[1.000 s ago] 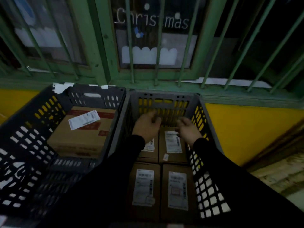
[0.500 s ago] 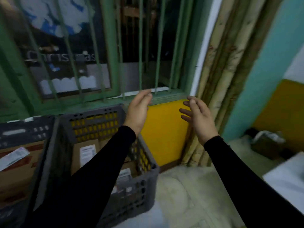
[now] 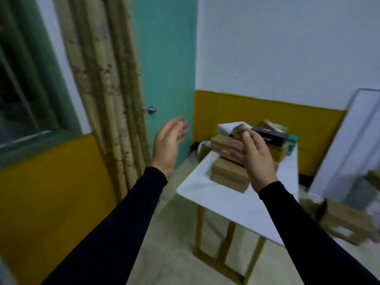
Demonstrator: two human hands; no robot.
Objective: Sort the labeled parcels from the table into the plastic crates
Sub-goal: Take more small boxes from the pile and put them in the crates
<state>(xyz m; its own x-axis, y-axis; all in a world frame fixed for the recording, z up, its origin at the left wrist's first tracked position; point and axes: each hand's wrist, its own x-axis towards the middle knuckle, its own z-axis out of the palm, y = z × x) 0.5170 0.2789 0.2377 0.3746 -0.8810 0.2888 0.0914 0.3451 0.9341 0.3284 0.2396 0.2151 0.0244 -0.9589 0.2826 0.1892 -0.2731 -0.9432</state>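
A white table (image 3: pixel 230 200) on wooden legs stands ahead to the right. On it lies a pile of brown cardboard parcels (image 3: pixel 228 175), with a black box (image 3: pixel 271 136) and a white box (image 3: pixel 228 128) behind them. My left hand (image 3: pixel 167 147) is raised in the air left of the table, fingers spread, holding nothing. My right hand (image 3: pixel 251 157) hovers in front of the parcel pile, fingers loose, empty. The plastic crates are out of view.
A beige curtain (image 3: pixel 107 89) hangs at the left beside a green-framed window (image 3: pixel 30 79). A teal door (image 3: pixel 166 79) with a knob stands behind my left hand. A white panel (image 3: pixel 349 145) leans on the right wall, with a cardboard box (image 3: pixel 347 223) on the floor below.
The view has swung right, away from the crates at the window to the table with parcels. Both hands left the crate empty and are now raised toward the table.
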